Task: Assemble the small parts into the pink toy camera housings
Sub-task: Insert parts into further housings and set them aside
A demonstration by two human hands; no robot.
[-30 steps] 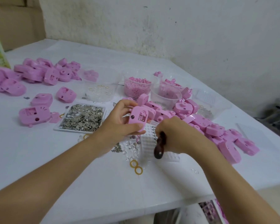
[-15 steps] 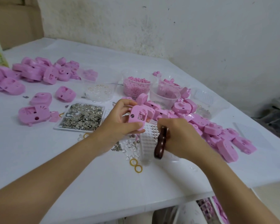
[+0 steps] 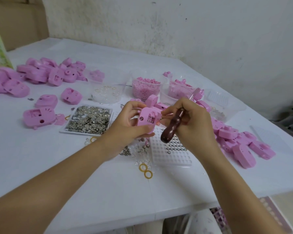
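One pink housing is held above the bench centre, clamped in the fingers of the left hand. At its 3 o'clock, a wooden-handled tool is gripped by the curled fingers of the right hand. Loose housings are piled at 4 and 10 o'clock; much work is judged to be left.
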